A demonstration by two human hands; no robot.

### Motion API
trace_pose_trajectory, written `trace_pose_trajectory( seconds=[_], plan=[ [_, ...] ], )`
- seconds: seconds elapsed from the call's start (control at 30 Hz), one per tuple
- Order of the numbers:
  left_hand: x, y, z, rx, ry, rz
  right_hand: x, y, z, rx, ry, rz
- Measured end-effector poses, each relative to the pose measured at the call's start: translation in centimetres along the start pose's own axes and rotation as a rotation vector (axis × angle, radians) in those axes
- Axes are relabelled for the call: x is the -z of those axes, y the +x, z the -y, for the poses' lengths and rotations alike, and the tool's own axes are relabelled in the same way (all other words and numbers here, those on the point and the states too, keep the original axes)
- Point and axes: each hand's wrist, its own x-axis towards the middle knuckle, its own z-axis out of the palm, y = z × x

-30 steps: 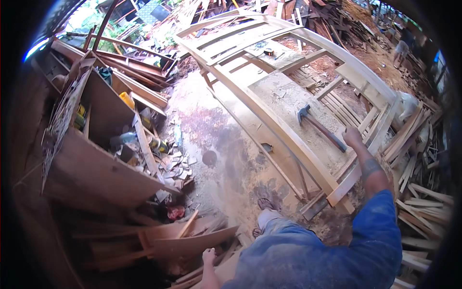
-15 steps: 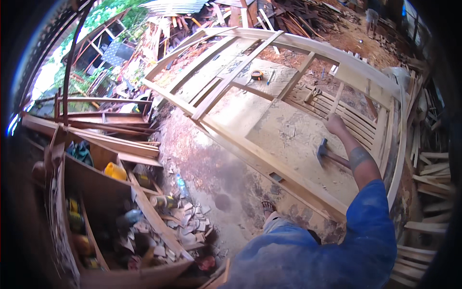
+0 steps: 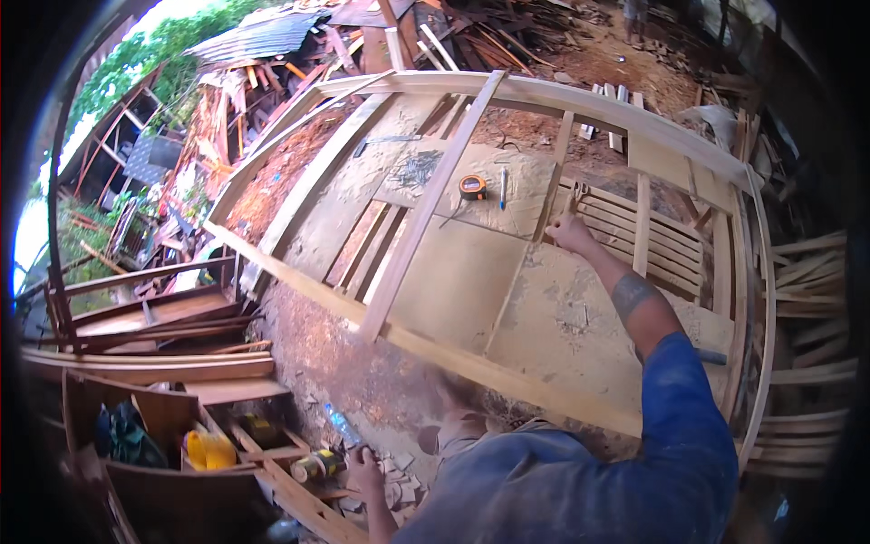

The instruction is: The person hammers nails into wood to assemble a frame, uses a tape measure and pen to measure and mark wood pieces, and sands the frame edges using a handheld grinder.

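Got right hand (image 3: 569, 232) right at 1 pliers-like tool (image 3: 578, 191) by the slats (image 3: 675, 254); can't tell if pinching. Counting 1 tape measure (image 3: 472, 188), 1 pen (image 3: 504, 189) on surface (image 3: 453, 272). Seeing left hand (image 3: 366, 471) near 1 bottle (image 3: 342, 423); can't tell grip.

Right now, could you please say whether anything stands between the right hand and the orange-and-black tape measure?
Yes: in this view, a pale wooden crosspiece and then a slim blue pen lie between the right hand and the tape measure.
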Motion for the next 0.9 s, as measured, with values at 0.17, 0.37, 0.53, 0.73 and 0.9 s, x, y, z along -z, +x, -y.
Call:
trace_pose_trajectory(
  seconds=[0.17, 0.37, 0.53, 0.73, 0.9],
  plan=[
    [-7.3, 17.0, -22.8, -0.447, -0.026, 0.188, -7.2, 10.7, 1.9, -0.164, -0.189, -0.201],
    [-17.8, 31.3, -39.6, -0.599, 0.080, 0.570, -8.4, 16.8, 11.1, -0.508, -0.242, -0.118],
    [-37.2, 40.6, -39.4, -1.015, 0.337, 0.900, -8.3, 19.0, 10.5, -0.633, -0.179, -0.172],
    [-55.0, 40.7, -40.4, -1.679, 0.471, 1.050, -7.6, 12.1, 10.3, -0.483, -0.060, -0.512],
    [-60.6, 37.1, -40.0, -1.439, 0.604, 1.093, -4.5, -3.5, 15.9, -0.518, 0.679, -0.615]
  ],
)
